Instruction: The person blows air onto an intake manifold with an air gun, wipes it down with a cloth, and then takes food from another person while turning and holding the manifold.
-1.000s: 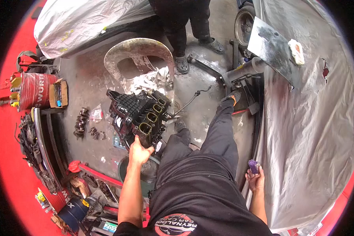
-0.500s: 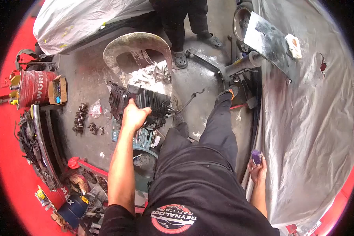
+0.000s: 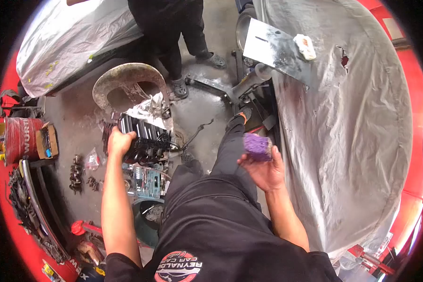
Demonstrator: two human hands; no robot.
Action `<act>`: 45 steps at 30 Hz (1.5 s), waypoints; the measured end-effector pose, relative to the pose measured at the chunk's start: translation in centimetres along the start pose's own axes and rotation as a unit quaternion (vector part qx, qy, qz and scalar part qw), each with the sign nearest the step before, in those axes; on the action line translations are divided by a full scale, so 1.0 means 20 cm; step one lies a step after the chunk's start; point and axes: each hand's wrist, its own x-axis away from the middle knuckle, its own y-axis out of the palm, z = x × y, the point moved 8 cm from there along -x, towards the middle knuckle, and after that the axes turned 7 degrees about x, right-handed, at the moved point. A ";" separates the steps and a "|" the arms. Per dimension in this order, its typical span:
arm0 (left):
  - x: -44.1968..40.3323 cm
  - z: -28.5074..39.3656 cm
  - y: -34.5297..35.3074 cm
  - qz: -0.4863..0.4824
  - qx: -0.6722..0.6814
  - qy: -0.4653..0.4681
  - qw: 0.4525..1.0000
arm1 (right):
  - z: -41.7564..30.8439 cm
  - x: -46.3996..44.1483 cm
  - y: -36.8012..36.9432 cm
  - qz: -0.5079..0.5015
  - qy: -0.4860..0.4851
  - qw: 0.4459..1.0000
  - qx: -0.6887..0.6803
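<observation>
My left hand [image 3: 121,142] grips the edge of a black ribbed engine part [image 3: 145,134], its fingertips hidden beneath. The part is held above the floor, in front of a worn chair [image 3: 122,73] with a crumpled white cloth [image 3: 149,112] on it. A purple sponge [image 3: 257,146] with a paler far side sits in the fingers of my right hand [image 3: 267,173], raised in front of my right thigh. Below the engine part lies a teal tool case [image 3: 147,181].
Another person [image 3: 171,33] stands beyond the chair. A plastic-covered vehicle [image 3: 343,141] fills the right side; a metal plate [image 3: 272,49] carries a white bottle [image 3: 305,47]. A crankshaft [image 3: 75,174] lies on the floor at left, near a red drum [image 3: 23,138].
My right hand has come up and inward with the purple sponge. My left hand still holds the engine part, which has tilted slightly. The whole view has shifted.
</observation>
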 end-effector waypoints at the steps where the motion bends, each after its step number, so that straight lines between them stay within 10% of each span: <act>1: 0.03 0.00 -0.01 0.003 0.001 -0.010 1.000 | 0.01 -0.01 0.11 -0.042 0.004 0.999 -0.014; 10: 0.27 0.15 0.02 0.013 0.001 -0.039 0.999 | -0.01 0.33 1.05 -0.465 0.005 0.885 -0.003; 16: 0.32 0.21 0.05 -0.002 -0.019 -0.020 1.000 | -0.04 0.45 1.41 -0.542 0.019 0.824 -0.162; 24: 0.37 0.27 0.11 -0.020 -0.037 -0.004 0.999 | -0.03 0.44 1.46 -0.514 0.125 0.835 -0.154; 45: 0.66 0.04 0.25 0.003 0.049 -0.017 0.999 | 0.06 0.37 0.72 -0.183 0.022 0.983 -0.015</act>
